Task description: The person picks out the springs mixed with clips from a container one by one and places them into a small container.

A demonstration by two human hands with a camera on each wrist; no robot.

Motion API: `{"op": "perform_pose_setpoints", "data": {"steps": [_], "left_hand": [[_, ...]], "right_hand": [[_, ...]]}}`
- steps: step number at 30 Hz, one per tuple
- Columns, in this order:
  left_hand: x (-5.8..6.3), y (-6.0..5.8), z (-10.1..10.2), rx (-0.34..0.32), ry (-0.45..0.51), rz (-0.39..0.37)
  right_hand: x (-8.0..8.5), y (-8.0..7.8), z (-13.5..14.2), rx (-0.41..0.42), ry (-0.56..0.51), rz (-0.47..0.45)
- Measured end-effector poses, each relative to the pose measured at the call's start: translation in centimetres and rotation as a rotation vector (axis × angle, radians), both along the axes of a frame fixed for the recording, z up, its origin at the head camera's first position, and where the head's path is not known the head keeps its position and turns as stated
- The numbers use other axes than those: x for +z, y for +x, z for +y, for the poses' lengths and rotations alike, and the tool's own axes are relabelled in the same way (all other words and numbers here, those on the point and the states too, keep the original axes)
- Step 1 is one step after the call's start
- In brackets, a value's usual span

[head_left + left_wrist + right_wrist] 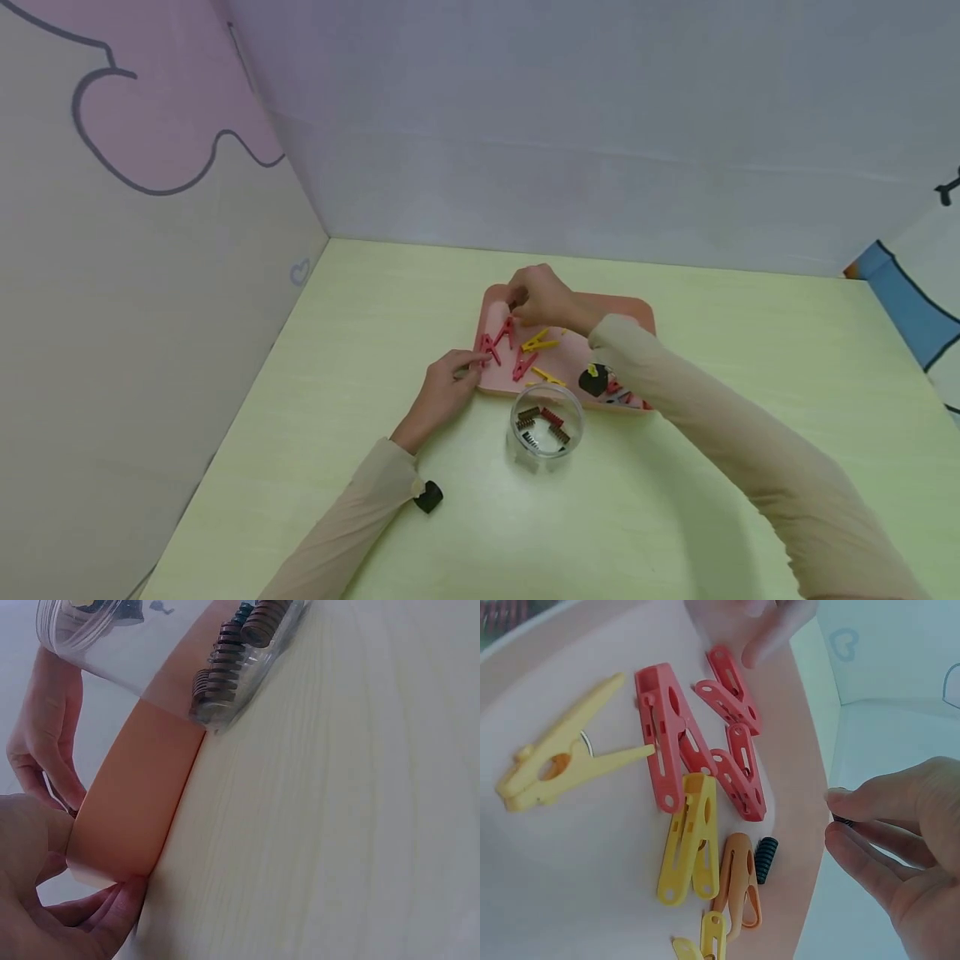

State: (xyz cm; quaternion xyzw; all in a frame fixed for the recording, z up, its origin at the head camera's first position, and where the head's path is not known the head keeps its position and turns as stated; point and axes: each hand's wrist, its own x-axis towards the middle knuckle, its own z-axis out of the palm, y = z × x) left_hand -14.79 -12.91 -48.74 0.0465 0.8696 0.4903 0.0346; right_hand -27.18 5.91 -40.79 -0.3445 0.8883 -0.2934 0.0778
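Observation:
My left hand point(448, 387) grips the near left corner of a pink tray point(142, 787), thumb low on its outer wall and a finger over the rim. My right hand point(542, 296) is at the tray's far left corner, pinching a small dark ribbed piece that looks like a spring point(843, 820), mostly hidden by the fingertips. In the tray lie red clothespins point(664, 735), yellow clothespins point(690, 844) and an orange clothespin point(739, 881). Beside the orange one lies a dark green spring point(766, 859).
A clear round jar point(546, 421) with several brown, red and dark springs point(225, 660) stands against the tray's near side. The pale table point(360, 333) meets a back wall point(570, 192) and a left wall point(150, 333).

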Motion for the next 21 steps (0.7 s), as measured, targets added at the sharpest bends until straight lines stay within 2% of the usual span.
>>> {"op": "perform_pose_setpoints", "data": {"steps": [9,13,21], "left_hand": [[-0.3,-0.5,0.2,-0.002,-0.006,-0.015],[-0.3,-0.6,0.1,0.002,-0.012,-0.012],[-0.2,-0.8,-0.3,-0.002,-0.013,0.01]], "right_hand": [[0.3,0.4,0.8,-0.024,-0.047,-0.019],[0.5,0.7,0.9,-0.034,-0.058,-0.055],[0.7,1.1,1.5,-0.045,-0.063,-0.064]]}}
